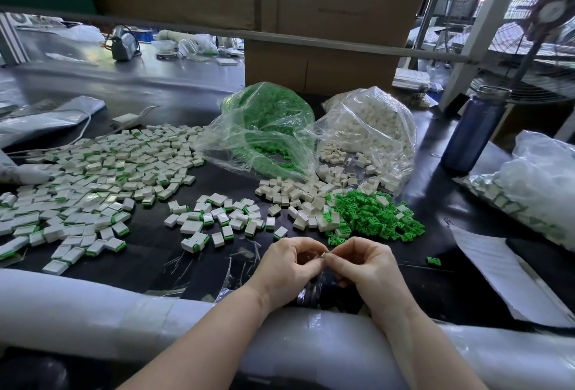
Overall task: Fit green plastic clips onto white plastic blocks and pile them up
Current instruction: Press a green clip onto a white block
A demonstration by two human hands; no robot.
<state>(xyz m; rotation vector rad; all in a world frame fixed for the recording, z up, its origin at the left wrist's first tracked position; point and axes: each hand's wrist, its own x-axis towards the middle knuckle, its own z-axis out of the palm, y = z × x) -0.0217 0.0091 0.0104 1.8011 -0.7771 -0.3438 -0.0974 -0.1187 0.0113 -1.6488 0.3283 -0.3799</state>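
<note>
1. 2 hands are brought together low over the table [149, 252], fingertips meeting: the left hand [287, 265] and the right hand [362, 265].
2. A small piece [324, 255], showing green and white, is pinched between the curled fingers of both hands; whether clip and block are already joined cannot be told.
3. Loose green clips [376, 215] are heaped just beyond the right hand, with 1 stray clip [433, 261] lying apart to the right.
4. Bare white blocks [298, 196] are spread beside that heap, spilling from a clear bag of blocks [370, 128].
5. A clear bag of clips [267, 122] is lying open to the left of the block bag.
6. Finished blocks [84, 184] with green edges are scattered widely on the left, and a smaller group [217, 218] is lying nearer the hands.
7. A blue bottle [473, 131] is standing upright at the right.
</note>
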